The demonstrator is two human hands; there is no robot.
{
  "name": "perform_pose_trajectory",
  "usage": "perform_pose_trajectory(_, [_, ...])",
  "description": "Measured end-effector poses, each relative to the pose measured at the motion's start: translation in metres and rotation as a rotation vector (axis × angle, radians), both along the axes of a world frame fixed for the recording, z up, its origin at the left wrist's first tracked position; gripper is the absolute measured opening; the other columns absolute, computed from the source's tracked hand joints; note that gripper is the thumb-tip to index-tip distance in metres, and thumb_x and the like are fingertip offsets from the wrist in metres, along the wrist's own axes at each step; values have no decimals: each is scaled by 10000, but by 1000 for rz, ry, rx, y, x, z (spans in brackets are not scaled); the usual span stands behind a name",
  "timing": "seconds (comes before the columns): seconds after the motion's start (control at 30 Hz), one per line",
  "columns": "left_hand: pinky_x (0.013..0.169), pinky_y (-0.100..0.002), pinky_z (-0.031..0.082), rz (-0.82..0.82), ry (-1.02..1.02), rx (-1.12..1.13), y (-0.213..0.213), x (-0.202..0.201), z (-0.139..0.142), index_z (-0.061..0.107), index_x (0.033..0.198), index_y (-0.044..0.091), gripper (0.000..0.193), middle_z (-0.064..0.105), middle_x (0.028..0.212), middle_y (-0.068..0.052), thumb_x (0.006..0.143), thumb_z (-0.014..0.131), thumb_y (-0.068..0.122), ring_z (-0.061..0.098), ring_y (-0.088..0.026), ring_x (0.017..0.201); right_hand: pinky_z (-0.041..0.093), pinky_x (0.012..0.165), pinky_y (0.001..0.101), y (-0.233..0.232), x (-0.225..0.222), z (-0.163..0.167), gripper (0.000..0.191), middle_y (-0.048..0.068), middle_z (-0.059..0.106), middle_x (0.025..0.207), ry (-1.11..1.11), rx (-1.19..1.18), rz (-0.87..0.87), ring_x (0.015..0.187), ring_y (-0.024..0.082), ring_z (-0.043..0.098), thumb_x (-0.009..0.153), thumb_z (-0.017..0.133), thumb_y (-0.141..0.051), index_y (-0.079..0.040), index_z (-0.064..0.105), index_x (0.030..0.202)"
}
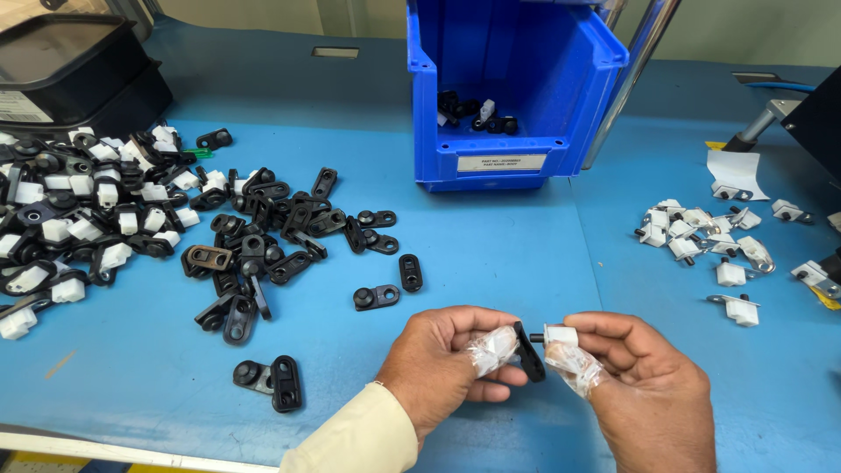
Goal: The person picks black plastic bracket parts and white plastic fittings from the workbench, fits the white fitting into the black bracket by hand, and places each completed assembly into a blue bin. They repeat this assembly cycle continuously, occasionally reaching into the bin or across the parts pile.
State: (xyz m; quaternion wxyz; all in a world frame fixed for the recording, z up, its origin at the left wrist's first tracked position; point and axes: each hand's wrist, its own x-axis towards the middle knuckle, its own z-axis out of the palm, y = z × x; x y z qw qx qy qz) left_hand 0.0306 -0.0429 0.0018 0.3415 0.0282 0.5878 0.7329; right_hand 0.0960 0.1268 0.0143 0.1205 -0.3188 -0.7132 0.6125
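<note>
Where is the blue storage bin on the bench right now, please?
In the head view, the blue storage bin stands at the top centre of the blue table, beyond both hands, with the pile of black brackets to its left and white clips to its right.

A: Lighting bright, even, diffuse. Source looks overhead; the blue bin drops only a short soft shadow toward 6 o'clock.

B: Glare?

A: Mild sheen on the blue table toward 12 o'clock, and small highlights on the clear wrap over the fingertips. Nothing blown out.

B: Sharpness?

A: Centre crisp, with the black parts well resolved. Slight softening toward 9 and 3 o'clock, and straight edges bow a little at the frame's margins.
</note>
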Motion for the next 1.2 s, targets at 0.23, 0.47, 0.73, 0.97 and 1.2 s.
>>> perform_pose_trajectory(0.23, [765,-254,644,-5,-162,-34,4,1,-3,662,1158,74,264,772,1033,-89,908,619,3,762,-141,885,631,826,313,-13,4,0,276,126,821,978,-62,147,51,934,178,788,825,747,35,-54,757,1085])
perform_pose_trajectory(0.47, [812,-297,619,-54,249,-426,15,-1,0,741,1074,98,263,705,1072,-63,839,772,-16,705,-142,870,632,908,314,-8,2,-17,373,77,823,1023,-115,326,144,1015,164,790,824,756,-1,-139,761,1171])
perform_pose_trajectory(0.73, [812,-299,627,-75,400,-806,14,1,20,764,1066,149,262,763,1002,-21,818,790,67,747,-149,897,603,938,315,-4,-3,-29,460,27,805,1098,-148,427,328,1027,138,764,786,767,1,-191,763,1204])
perform_pose_trajectory(0.97, [857,-317,616,-61,441,-804,13,2,26,762,1058,143,296,753,1072,-30,775,848,158,732,-161,964,659,885,321,-5,-11,-27,384,52,771,1062,-268,404,323,970,167,776,859,776,-41,-178,778,1217])
perform_pose_trajectory(1.2, [922,-310,563,-103,326,-846,14,-5,26,766,1064,192,304,759,1108,30,777,860,224,709,-119,1031,641,839,320,9,-15,-37,508,42,761,1075,-235,356,320,919,170,790,842,720,9,-231,745,1289])
